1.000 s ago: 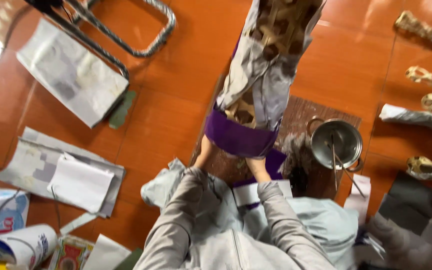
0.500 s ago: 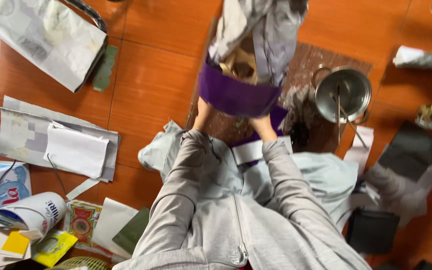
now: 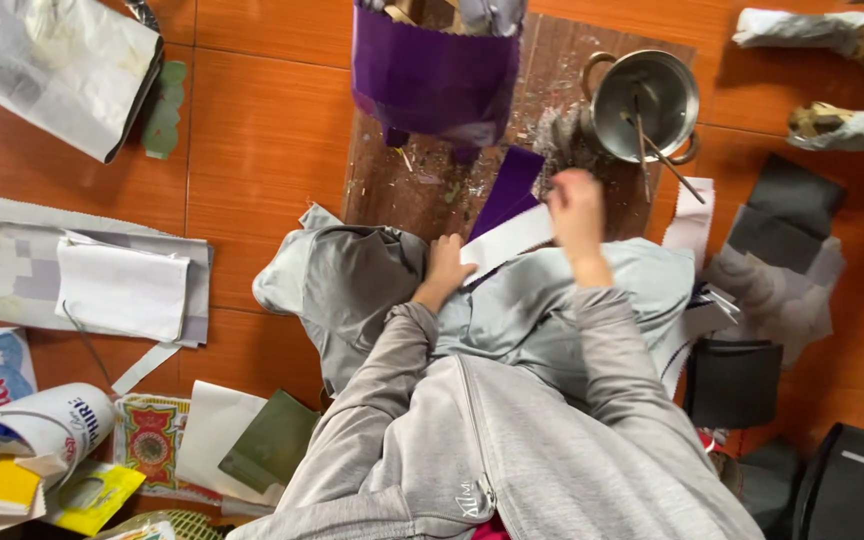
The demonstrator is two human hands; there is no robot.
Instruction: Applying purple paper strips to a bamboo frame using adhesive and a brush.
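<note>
The paper strip [image 3: 508,237], white with a purple side, lies between your hands: your left hand [image 3: 445,266] grips its near end, your right hand [image 3: 576,205] pinches its far end; beyond your right hand stands a metal pot [image 3: 649,100]

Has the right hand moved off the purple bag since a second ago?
Yes. The right hand has left the purple bag, drawing back toward the body, beside the metal pot.

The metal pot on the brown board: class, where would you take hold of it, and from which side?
Take the metal pot by its loop handle at the upper left rim, coming from above left. The stick leans out over the lower right rim, and the right hand works just below.
</note>
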